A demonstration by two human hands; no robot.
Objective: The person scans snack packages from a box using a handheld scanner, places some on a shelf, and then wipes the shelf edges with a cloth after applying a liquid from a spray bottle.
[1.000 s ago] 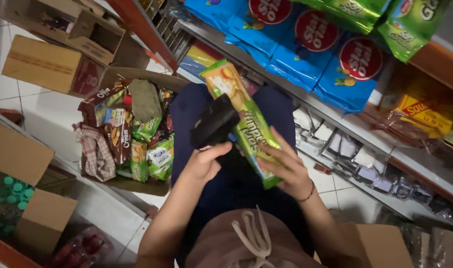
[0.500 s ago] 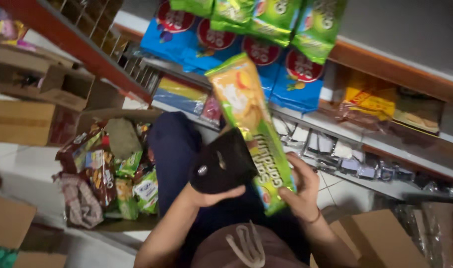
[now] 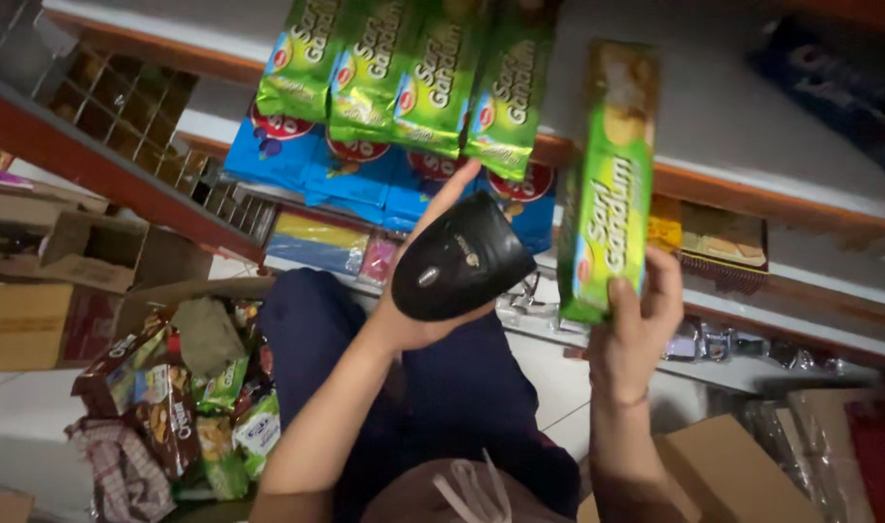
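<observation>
left hand (image 3: 413, 315) grips a black scanner (image 3: 459, 258), palm hidden; right hand (image 3: 636, 320) clasps a green packet (image 3: 607, 184), its top seemingly blurred.

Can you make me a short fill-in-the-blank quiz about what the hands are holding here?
1. The left hand holds a black ____.
2. The right hand holds a long packet coloured ____.
3. The matching packets lie on the ____ above the blue packs.

Missing words: handheld scanner; green; shelf
</observation>
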